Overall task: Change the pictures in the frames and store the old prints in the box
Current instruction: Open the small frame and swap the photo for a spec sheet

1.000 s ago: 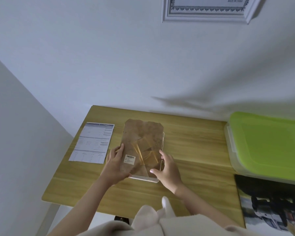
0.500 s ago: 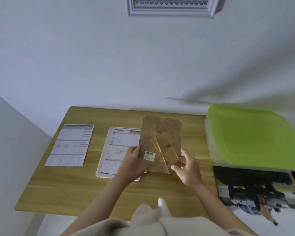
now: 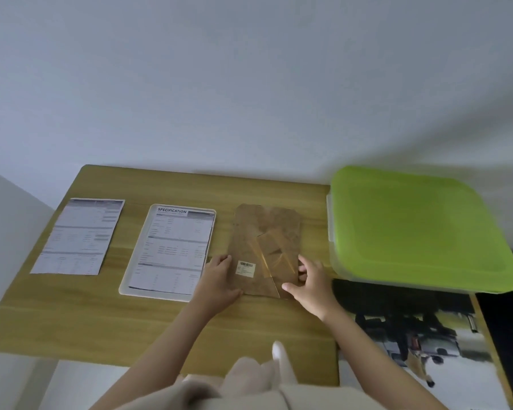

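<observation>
A brown frame backing board [image 3: 264,250] with a barcode sticker and a fold-out stand lies on the wooden table [image 3: 101,315]. My left hand [image 3: 219,279] grips its lower left edge and my right hand [image 3: 311,279] grips its lower right edge. To its left a white picture frame [image 3: 168,251] lies face down, with a "SPECIFICATION" print showing inside it. A second printed sheet [image 3: 80,236] lies loose further left. The clear box with a green lid [image 3: 418,229], shut, stands at the right.
A large photo print [image 3: 415,344] with dark figures lies at the right front, partly under the box. The table meets a white wall at the back and a wall at the left. My beige clothing fills the bottom of the view.
Both hands lifted the backing board off the white frame and carried it right, setting it down beside the frame. The print in the frame is uncovered. The camera view turned right and down.
</observation>
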Action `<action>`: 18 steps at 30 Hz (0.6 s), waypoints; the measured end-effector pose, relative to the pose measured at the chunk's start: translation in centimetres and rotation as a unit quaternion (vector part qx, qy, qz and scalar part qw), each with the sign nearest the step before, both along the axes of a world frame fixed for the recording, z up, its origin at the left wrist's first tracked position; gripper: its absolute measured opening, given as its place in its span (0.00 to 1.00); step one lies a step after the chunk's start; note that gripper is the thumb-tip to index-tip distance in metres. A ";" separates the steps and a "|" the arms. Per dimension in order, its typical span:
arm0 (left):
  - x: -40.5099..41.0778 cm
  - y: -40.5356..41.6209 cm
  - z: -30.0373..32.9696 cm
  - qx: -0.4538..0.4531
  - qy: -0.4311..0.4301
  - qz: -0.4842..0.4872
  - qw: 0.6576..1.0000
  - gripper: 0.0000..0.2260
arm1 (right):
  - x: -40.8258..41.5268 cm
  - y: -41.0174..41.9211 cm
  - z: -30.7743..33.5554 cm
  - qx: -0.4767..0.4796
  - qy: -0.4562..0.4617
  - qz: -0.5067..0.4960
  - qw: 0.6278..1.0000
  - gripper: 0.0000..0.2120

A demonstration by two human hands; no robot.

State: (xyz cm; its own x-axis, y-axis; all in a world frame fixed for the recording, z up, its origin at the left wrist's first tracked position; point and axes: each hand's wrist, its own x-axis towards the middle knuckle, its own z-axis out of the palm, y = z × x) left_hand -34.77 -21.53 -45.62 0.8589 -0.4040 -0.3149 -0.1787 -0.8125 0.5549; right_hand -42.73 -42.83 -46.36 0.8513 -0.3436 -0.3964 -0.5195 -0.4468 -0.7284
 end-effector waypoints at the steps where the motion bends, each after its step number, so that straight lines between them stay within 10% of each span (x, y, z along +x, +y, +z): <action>1: -0.1 -0.2 0.0 0.005 -0.002 0.001 1.000 0.39 | 0.0 -0.1 -0.2 -0.003 -0.002 0.002 1.000 0.39; 18: 2.3 7.5 2.0 -0.018 -0.086 0.022 0.996 0.25 | 4.5 6.8 1.7 -0.125 -0.114 -0.049 0.984 0.27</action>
State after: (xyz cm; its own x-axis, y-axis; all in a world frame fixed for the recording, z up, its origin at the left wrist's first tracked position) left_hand -32.47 -14.05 -43.58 0.9159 -0.3731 -0.1482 -0.2376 -0.8014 0.5490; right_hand -38.22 -36.00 -44.65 0.8664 -0.4908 -0.0919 -0.4047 -0.5824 -0.7050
